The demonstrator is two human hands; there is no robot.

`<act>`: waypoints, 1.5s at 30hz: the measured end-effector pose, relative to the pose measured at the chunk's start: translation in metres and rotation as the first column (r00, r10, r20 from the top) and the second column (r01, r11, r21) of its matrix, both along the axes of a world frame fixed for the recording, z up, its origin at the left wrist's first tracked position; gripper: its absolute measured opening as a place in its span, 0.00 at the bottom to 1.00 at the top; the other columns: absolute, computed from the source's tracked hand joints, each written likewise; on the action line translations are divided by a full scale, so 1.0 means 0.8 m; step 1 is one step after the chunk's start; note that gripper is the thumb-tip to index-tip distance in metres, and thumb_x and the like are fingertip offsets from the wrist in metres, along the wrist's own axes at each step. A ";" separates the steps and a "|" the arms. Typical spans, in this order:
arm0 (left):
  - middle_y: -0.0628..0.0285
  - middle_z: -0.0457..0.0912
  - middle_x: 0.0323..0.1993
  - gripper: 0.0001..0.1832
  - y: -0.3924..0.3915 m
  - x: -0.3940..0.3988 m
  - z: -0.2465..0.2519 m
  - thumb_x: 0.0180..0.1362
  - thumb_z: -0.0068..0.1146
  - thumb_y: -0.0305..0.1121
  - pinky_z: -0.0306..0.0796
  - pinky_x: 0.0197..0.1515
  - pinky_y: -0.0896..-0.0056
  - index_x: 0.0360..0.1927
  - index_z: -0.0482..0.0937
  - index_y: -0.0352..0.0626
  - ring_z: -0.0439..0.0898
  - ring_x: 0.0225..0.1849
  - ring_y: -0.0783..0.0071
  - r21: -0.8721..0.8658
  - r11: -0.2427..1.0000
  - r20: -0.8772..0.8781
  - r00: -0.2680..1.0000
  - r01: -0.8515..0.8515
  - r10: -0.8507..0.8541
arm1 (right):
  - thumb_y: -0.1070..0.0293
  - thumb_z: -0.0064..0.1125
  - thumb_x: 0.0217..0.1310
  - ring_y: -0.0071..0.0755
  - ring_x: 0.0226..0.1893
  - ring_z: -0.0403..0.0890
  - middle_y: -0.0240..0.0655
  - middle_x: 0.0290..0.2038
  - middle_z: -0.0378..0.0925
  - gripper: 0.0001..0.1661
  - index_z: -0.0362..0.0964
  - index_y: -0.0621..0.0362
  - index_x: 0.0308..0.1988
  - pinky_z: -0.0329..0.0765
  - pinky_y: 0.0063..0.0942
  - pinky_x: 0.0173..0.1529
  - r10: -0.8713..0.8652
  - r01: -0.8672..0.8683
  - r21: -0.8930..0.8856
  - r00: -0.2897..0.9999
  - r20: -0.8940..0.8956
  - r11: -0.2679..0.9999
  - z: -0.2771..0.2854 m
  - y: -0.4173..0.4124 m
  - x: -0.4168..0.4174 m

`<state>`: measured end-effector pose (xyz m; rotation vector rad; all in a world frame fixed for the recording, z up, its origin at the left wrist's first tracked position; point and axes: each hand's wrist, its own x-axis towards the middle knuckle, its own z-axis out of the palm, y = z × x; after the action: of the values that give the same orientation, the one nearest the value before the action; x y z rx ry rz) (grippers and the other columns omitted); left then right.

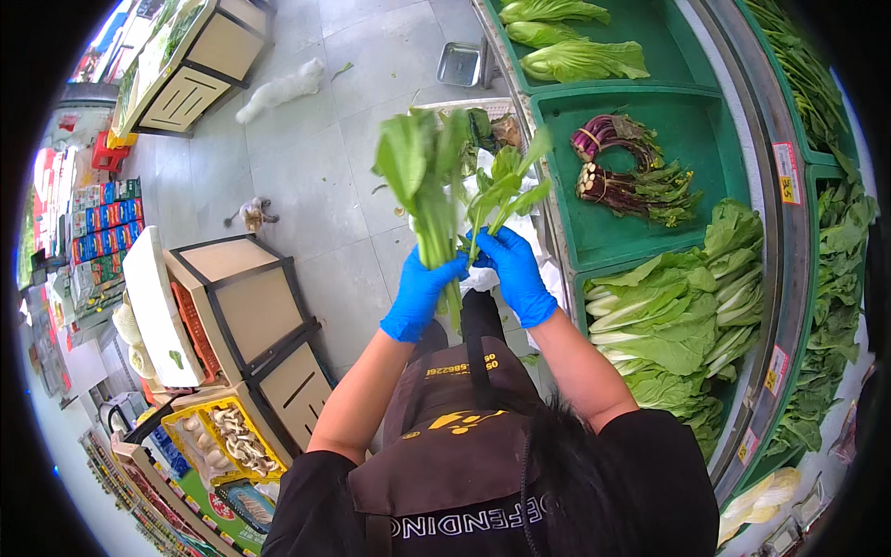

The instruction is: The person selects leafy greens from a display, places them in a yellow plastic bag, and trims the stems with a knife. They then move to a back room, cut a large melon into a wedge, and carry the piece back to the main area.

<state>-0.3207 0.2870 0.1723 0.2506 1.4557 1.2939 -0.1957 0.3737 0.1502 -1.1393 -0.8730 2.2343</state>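
Note:
Both of my hands wear blue gloves and are raised in front of my apron. My left hand (424,282) grips a bunch of leafy green vegetable (421,181) by its pale stems, leaves pointing away from me; the leaves look blurred. Close beside it, my right hand (515,268) pinches a smaller leafy green sprig (505,188) by its thin stalks. The fingertips of the two hands nearly meet. Beneath the greens, a light-coloured crate (511,106) holds trimmed leaves and is partly hidden.
At right, green trays (626,257) hold purple-stemmed bundles (633,191) and leafy greens (661,313). A metal pan (459,64) lies by the shelf. A white cat or dog (282,90) and a smaller animal (257,214) are on the tiled floor. Mushrooms fill a yellow crate (226,442) at left.

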 end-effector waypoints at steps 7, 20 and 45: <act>0.60 0.76 0.29 0.21 0.015 -0.036 0.045 0.48 0.61 0.28 0.74 0.32 0.71 0.45 0.68 0.37 0.77 0.29 0.70 0.008 0.979 0.219 0.956 -0.201 0.195 | 0.68 0.51 0.61 0.19 0.35 0.74 0.31 0.36 0.76 0.15 0.71 0.65 0.46 0.72 0.20 0.42 0.225 -0.219 0.177 0.974 -0.015 0.959 0.036 0.020 0.029; 0.59 0.77 0.39 0.24 0.028 -0.040 0.060 0.47 0.62 0.30 0.73 0.44 0.68 0.48 0.70 0.36 0.77 0.41 0.69 0.198 0.977 0.192 0.974 0.080 -0.118 | 0.63 0.50 0.62 0.19 0.28 0.75 0.33 0.29 0.76 0.16 0.72 0.66 0.41 0.73 0.21 0.33 0.430 -0.429 0.043 0.903 -0.010 0.902 0.074 -0.005 0.028; 0.59 0.76 0.29 0.16 0.027 -0.015 0.061 0.47 0.60 0.26 0.73 0.31 0.71 0.40 0.70 0.35 0.78 0.28 0.69 0.065 0.917 0.104 0.917 -0.394 0.386 | 0.69 0.61 0.52 0.24 0.26 0.74 0.36 0.28 0.75 0.11 0.74 0.61 0.37 0.71 0.24 0.30 -0.011 -0.277 0.628 0.910 0.414 0.728 0.074 -0.012 0.025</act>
<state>-0.3323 0.3085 0.2211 -0.0487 1.4201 1.6697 -0.1761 0.3637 0.2091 -1.1731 -1.8101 1.5306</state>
